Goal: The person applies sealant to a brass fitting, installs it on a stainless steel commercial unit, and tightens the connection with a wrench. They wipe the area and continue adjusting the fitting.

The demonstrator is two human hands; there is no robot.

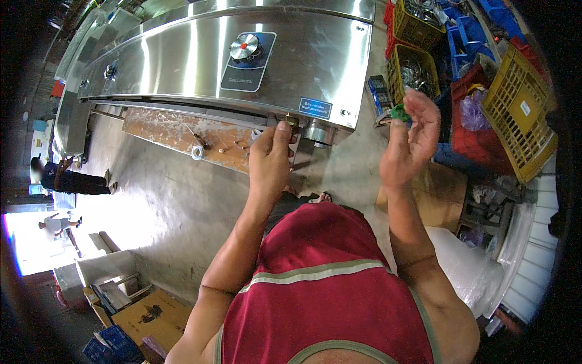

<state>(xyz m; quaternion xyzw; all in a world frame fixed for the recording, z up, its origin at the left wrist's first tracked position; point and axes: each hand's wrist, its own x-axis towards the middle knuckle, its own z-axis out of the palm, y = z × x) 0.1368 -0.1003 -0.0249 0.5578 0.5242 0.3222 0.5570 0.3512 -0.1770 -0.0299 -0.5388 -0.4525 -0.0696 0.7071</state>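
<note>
A stainless-steel gas appliance (182,57) stretches across the top, with a red-centred control knob (245,47) on its front panel. Under its lower edge, near the right end, a brass fitting (292,119) sticks out. My left hand (270,155) is closed on that fitting, thumb and fingertips against it. Beside it hangs a silver metal cylinder (318,132). Raised to the right of the appliance, my right hand (413,136) pinches a small green object (398,113) between thumb and fingers. Its exact kind is too small to make out.
Below the appliance, a worn brown board (176,134) carries a white ring (197,152), a tool and small brass parts. Yellow crates (522,112) and blue bins (470,39) crowd the right. Cardboard boxes (151,315) lie lower left; a person (73,179) stands far left.
</note>
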